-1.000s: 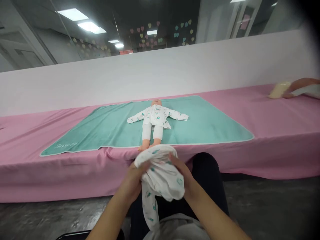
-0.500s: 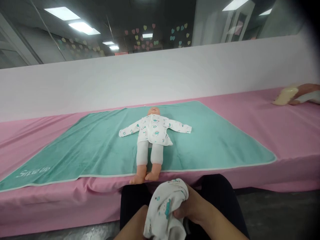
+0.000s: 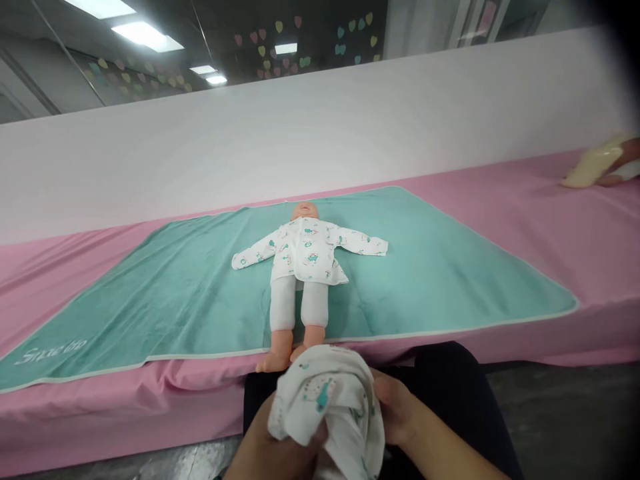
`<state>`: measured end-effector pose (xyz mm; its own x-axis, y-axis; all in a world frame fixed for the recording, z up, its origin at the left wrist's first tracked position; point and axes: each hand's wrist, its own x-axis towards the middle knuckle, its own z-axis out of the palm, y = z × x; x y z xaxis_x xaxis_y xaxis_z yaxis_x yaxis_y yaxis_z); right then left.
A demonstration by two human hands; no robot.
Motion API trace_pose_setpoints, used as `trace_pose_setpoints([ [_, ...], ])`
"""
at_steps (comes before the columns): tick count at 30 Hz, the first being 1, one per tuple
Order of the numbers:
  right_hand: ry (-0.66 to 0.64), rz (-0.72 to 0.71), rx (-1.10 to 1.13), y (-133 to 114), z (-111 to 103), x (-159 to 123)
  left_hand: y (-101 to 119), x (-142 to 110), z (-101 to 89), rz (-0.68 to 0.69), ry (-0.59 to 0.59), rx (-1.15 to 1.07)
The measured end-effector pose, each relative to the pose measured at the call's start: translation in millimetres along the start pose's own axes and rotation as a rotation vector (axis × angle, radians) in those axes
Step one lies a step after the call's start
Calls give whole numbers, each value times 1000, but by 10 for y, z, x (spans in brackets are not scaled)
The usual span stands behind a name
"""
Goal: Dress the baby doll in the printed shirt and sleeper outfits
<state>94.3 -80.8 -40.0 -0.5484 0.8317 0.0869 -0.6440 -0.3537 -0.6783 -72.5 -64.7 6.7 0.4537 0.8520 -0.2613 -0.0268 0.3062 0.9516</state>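
A bunched white cloth garment (image 3: pixel 345 400) with green and dark prints is held low in front of me, above my lap. My left hand (image 3: pixel 280 440) grips its left side, the fingers partly covered by the fabric. At its right edge my right hand (image 3: pixel 397 407) is closed on the cloth, fingertips hidden. Just beyond lies a baby doll (image 3: pixel 283 343) on its back, feet toward me. It wears a matching printed shirt (image 3: pixel 307 250) with the sleeves spread out, and white leggings (image 3: pixel 314 307). The garment overlaps one of the doll's feet in view.
Under the doll is a green blanket (image 3: pixel 440 267) with a pale border, spread on a pink-covered table (image 3: pixel 520 220). Another doll-like object with a pale yellow piece (image 3: pixel 593 167) lies at the far right. A white wall (image 3: pixel 300 147) with glass above runs behind.
The garment has been raised slightly and bunched more. My left hand has come up into view on its left side. The camera view has tilted down a little.
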Motion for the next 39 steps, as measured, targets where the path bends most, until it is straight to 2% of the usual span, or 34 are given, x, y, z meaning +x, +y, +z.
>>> trace_pose_setpoints([
  [2,-35,-16,-118,-196,78,31,78,60,-34,21,56,142],
  [5,-30,48,-462,-401,230,75,217,149,-146,39,166,314],
  [7,63,44,-690,-435,295,92,297,184,-213,65,188,388],
  [11,398,-151,-1084,-317,261,147,369,204,-238,154,145,480],
  [13,517,-234,-1217,-241,189,199,354,213,-211,184,148,510],
  [17,635,-288,-1440,-176,46,288,272,251,-134,234,194,685],
  [21,709,-182,-1609,-188,-1,292,227,270,-66,205,187,831],
  [24,724,-142,-1593,-194,10,261,260,262,-56,140,190,820],
  [26,709,-169,-1479,-204,17,234,300,261,-68,67,195,818],
  [28,678,-225,-1318,-240,16,207,342,277,-77,60,173,775],
  [33,570,-317,-986,-482,-39,179,396,451,-31,172,73,377],
  [36,512,-310,-939,-656,-110,208,393,640,10,116,9,138],
  [39,459,-307,-929,-791,-202,249,457,802,38,62,-96,45],
])
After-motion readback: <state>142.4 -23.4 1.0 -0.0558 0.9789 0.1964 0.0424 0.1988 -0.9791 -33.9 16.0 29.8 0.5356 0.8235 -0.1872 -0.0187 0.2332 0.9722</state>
